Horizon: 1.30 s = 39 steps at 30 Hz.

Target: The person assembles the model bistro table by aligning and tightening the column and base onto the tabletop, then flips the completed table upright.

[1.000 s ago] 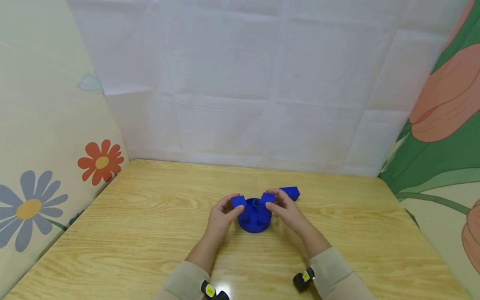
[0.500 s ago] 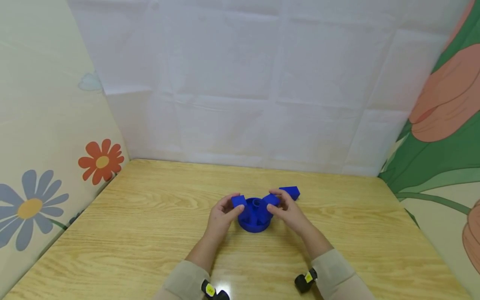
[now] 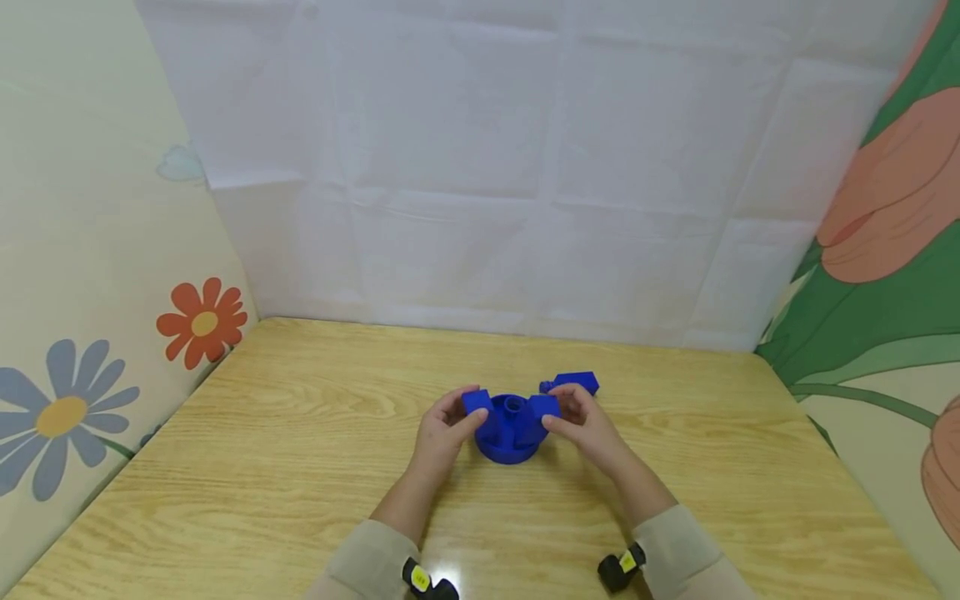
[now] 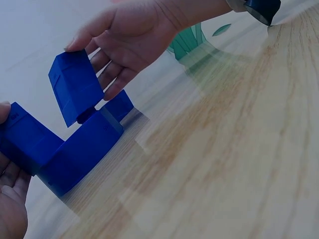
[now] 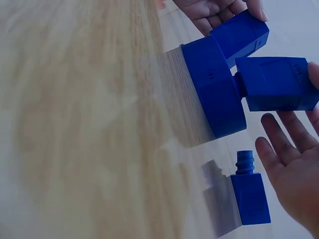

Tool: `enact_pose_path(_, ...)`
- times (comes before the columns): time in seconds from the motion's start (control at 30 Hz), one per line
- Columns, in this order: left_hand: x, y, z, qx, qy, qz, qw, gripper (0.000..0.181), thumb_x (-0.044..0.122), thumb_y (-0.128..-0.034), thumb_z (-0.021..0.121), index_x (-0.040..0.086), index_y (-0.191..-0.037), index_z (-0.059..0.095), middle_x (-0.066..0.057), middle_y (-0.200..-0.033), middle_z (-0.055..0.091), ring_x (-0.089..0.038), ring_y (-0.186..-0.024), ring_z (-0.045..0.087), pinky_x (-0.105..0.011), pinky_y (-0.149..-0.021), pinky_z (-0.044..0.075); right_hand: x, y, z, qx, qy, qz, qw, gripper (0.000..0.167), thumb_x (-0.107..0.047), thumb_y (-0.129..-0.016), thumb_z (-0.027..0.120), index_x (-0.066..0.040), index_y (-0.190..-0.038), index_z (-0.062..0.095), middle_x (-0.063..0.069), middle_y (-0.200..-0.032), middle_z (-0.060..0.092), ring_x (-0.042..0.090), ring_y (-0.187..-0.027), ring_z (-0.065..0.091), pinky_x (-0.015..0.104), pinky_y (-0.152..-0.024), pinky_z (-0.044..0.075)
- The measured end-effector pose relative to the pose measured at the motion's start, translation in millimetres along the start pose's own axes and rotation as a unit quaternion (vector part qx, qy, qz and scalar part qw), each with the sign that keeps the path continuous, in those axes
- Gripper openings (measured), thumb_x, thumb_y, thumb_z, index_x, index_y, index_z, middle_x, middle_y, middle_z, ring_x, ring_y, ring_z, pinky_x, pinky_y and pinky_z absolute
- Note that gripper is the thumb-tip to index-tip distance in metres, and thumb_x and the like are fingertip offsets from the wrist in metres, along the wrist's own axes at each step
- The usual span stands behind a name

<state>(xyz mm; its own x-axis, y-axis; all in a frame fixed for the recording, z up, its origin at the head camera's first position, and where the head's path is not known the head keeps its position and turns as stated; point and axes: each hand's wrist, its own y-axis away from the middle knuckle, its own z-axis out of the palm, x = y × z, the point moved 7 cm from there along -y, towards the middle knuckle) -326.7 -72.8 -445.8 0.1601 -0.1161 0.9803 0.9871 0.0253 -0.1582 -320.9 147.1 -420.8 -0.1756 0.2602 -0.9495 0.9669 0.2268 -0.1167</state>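
Note:
A round blue base (image 3: 507,456) with raised walls and a hollow post inside stands on the table. My left hand (image 3: 438,437) pinches a blue block (image 3: 476,402) that leans outward from the base's left side. At the opposite side my right hand (image 3: 596,433) holds a second blue block (image 3: 545,407) between thumb and fingers. The right wrist view shows this block's narrow neck (image 5: 240,84) at the base's rim; how deep it sits is hidden. Behind the right hand lies a third blue block (image 5: 250,199), its ridged neck exposed.
The wood-grain table (image 3: 315,450) extends around the base on every side. A white cloth (image 3: 450,167) hangs along its back edge. Flower-patterned cloths stand at the left (image 3: 90,250) and right (image 3: 885,333).
My right hand has shifted slightly right and down with its block, which has turned and now leans outward. The third block's neck has come into view. My left hand stays put.

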Motion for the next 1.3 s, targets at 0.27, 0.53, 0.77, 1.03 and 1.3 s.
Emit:
enact_pose_path(0.27,-1.5,-0.9,-1.4,0.001,-0.007,0.001,1.0000,0.043,0.000,-0.0852,0.070,-0.005,-0.127,0.059,-0.001,-0.102,0.067,-0.003,-0.091,0.062,-0.015,-0.082,0.051,-3.4,6.2,-1.6,-0.017,-0.040,-0.040,0.9982,0.037,-0.001,-0.092,0.052,0.012,-0.127,0.046,0.023,-0.119,0.059,0.004,-0.103,0.053,0.020,-0.090,0.046)
enact_pose_path(0.53,-2.5,-1.6,-2.7,0.001,-0.002,-0.004,1.0000,0.043,0.000,-0.0852,0.070,-0.004,-0.127,0.060,-0.005,-0.104,0.067,-0.003,-0.091,0.061,-0.016,-0.082,0.051,-5.3,9.7,4.5,-0.035,-0.017,-0.083,0.9957,0.040,0.000,-0.090,0.061,0.010,-0.127,0.049,0.015,-0.110,0.062,0.003,-0.094,0.056,0.020,-0.086,0.048)
enact_pose_path(0.77,-5.4,-2.2,-4.9,0.004,-0.009,-0.012,0.9999,0.043,0.001,-0.0849,0.071,-0.002,-0.126,0.061,-0.002,-0.105,0.068,-0.004,-0.092,0.062,-0.016,-0.083,0.051,-7.7,8.5,12.3,-0.049,0.014,-0.098,0.9939,0.047,-0.003,-0.090,0.064,0.009,-0.133,0.049,0.030,-0.117,0.059,0.005,-0.091,0.057,0.022,-0.086,0.050)
enact_pose_path(1.03,-6.4,-1.7,-4.9,0.006,-0.011,-0.014,0.9998,0.042,0.002,-0.0852,0.071,-0.001,-0.126,0.062,-0.007,-0.107,0.068,-0.004,-0.093,0.062,-0.016,-0.084,0.051,-7.6,5.4,19.0,-0.032,0.021,-0.054,0.9978,0.045,-0.009,-0.088,0.071,0.004,-0.124,0.049,0.022,-0.126,0.059,0.028,-0.114,0.057,0.037,-0.099,0.047)
enact_pose_path(1.3,-5.8,-0.7,-4.6,0.003,-0.006,-0.016,0.9999,0.042,0.002,-0.0852,0.070,-0.001,-0.126,0.061,-0.005,-0.106,0.067,-0.005,-0.093,0.062,-0.017,-0.083,0.051,-11.0,10.0,16.8,-0.046,-0.005,-0.089,0.9950,0.033,-0.003,-0.092,0.059,0.009,-0.119,0.048,0.031,-0.125,0.056,0.015,-0.115,0.055,0.025,-0.100,0.045)
